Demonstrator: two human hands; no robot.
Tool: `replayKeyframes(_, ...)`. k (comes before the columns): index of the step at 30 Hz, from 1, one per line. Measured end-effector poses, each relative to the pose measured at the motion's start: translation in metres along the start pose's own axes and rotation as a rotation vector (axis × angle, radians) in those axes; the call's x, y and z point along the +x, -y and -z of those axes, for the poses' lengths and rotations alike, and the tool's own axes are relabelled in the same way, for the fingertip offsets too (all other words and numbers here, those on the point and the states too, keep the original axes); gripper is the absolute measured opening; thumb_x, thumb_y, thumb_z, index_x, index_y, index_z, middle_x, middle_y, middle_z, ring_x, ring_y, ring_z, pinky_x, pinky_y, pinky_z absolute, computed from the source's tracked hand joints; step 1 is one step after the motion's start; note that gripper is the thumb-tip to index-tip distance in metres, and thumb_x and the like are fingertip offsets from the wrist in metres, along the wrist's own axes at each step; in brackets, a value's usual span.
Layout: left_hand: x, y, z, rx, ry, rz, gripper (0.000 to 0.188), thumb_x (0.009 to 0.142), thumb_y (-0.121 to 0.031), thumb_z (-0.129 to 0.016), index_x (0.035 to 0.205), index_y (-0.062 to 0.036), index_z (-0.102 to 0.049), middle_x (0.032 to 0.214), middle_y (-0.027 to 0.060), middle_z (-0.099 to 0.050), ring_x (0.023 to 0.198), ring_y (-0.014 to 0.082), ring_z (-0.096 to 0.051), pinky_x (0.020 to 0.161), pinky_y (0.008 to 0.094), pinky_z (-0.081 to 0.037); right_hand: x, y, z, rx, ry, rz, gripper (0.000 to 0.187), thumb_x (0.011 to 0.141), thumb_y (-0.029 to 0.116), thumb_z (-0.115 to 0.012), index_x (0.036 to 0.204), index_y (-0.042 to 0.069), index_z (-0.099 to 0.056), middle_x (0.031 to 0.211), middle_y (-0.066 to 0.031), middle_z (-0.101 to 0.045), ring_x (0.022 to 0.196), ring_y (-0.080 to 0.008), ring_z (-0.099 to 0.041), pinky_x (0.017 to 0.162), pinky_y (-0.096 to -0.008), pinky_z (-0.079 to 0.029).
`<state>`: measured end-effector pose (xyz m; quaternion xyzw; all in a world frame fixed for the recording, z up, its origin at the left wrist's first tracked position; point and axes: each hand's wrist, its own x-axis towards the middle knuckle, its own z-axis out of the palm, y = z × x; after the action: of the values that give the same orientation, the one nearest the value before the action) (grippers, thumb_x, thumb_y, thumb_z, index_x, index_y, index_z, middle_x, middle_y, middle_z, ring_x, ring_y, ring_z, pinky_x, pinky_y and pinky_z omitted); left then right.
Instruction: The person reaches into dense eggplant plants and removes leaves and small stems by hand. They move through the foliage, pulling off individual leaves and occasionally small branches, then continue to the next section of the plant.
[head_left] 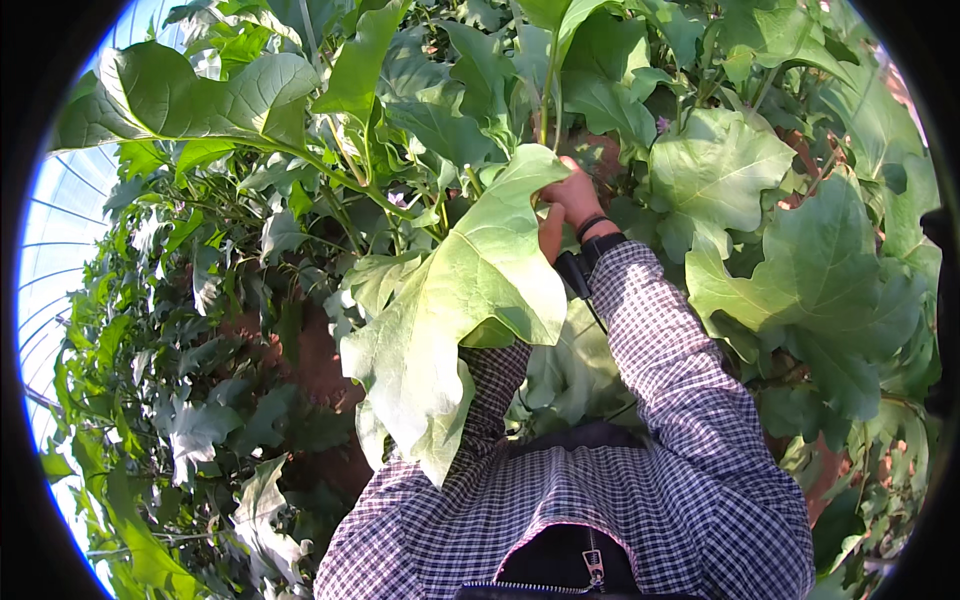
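My right hand reaches in among large lobed leaves, with dark bands around its wrist. Its fingers are curled beside the edge of a big pale-green leaf, next to an upright green stem; whatever they grip is hidden. That same leaf covers my left hand, and only the left forearm's checked sleeve shows below it. The plants look like eggplants, with small purple flowers among the foliage.
Dense leafy plants surround me on both sides and ahead. A long leaf stalk slants across at upper left. Reddish-brown soil shows between the rows. Clear curved sheeting with ribs stands at the far left.
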<state>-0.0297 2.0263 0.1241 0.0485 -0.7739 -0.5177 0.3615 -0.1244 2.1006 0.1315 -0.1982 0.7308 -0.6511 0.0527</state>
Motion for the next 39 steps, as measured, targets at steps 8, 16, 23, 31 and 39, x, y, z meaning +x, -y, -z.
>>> replayKeyframes(8,0.01,-0.001,0.043,0.109,0.071,-0.185,0.06,0.078,-0.025,-0.065,0.135,-0.0109,-0.056,0.155,0.0325,-0.013,0.141,0.0421,-0.025,0.113,0.0442,-0.027,-0.024,-0.004,-0.033,0.637,0.381,-0.103,0.026,0.097,0.01,-0.047,0.119,0.002,-0.057,0.111,-0.0041,-0.062,0.1,-0.0139,-0.059,0.089,-0.028,-0.049)
replayKeyframes(16,0.012,-0.043,0.061,0.075,-0.105,-0.265,0.055,0.076,-0.013,-0.062,0.13,0.0003,-0.054,0.147,0.0237,-0.037,0.13,0.0388,-0.039,0.109,0.0428,-0.031,-0.035,0.013,-0.032,0.183,0.238,0.039,0.017,0.093,0.004,-0.054,0.104,-0.004,-0.065,0.089,-0.0075,-0.068,0.085,-0.0139,-0.063,0.079,-0.0277,-0.05)
replayKeyframes(23,0.003,-0.052,0.065,-0.58,-0.011,-0.106,0.029,0.085,-0.007,-0.044,0.111,-0.0024,-0.054,0.121,0.0132,-0.061,0.115,0.0213,-0.056,0.098,0.0366,-0.042,-0.04,0.013,-0.01,0.195,0.311,0.021,0.013,0.094,0.004,-0.056,0.103,-0.001,-0.064,0.089,-0.0033,-0.067,0.081,-0.0109,-0.062,0.076,-0.0263,-0.051)
replayKeyframes(31,0.022,-0.063,0.038,-0.36,0.357,-0.233,0.046,0.083,-0.008,-0.049,0.127,0.0032,-0.049,0.139,0.0232,-0.047,0.132,0.0357,-0.043,0.11,0.0386,-0.033,-0.051,0.013,0.028,0.211,0.12,-0.001,0.023,0.088,-0.001,-0.057,0.111,-0.003,-0.059,0.104,-0.0057,-0.067,0.093,-0.0139,-0.063,0.079,-0.0272,-0.052)
replayKeyframes(39,-0.073,-0.032,0.05,0.126,0.46,-0.369,0.076,0.079,-0.029,-0.07,0.144,-0.0052,-0.039,0.155,0.028,-0.015,0.141,0.0442,-0.023,0.114,0.0487,-0.024,-0.126,-0.04,0.047,0.217,-0.164,-0.147,0.018,0.092,0.001,-0.053,0.108,-0.001,-0.062,0.093,-0.0066,-0.069,0.072,-0.0112,-0.063,0.064,-0.0238,-0.048)
